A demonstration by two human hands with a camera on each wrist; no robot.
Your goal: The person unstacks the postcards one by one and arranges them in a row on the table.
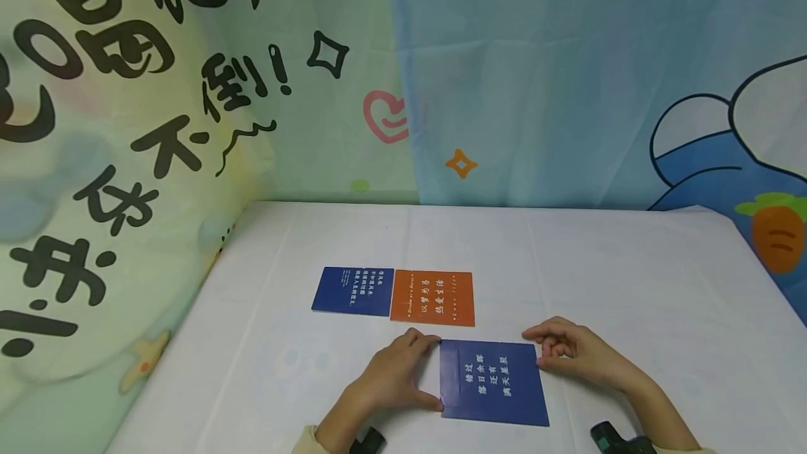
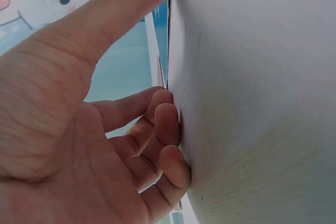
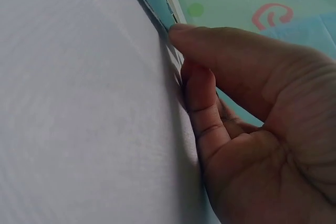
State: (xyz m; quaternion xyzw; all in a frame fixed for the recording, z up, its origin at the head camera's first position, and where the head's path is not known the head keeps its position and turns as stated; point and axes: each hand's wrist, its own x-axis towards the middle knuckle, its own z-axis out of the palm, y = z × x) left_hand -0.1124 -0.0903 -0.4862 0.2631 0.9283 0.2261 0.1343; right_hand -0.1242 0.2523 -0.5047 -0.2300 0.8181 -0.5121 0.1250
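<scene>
A blue card [image 1: 494, 384] printed with white Chinese characters lies on the white cloth, a slightly lighter strip along its left side. My left hand [image 1: 400, 373] is at its left edge, index fingertip by the far corner and thumb tip by the near corner. In the left wrist view, the other fingers [image 2: 167, 124] rest on the cloth. My right hand [image 1: 576, 352] touches the card's right edge with the thumb, the index finger reaching past the far corner. Its remaining fingers are loosely bent, and in the right wrist view the thumb [image 3: 210, 43] meets the edge.
Beyond the hands, another blue card [image 1: 353, 291] and an orange card [image 1: 432, 298] lie side by side on the white cloth [image 1: 284, 370]. Behind the table hangs a printed backdrop [image 1: 536, 76]. Dark wrist devices [image 1: 621, 440] show at the bottom.
</scene>
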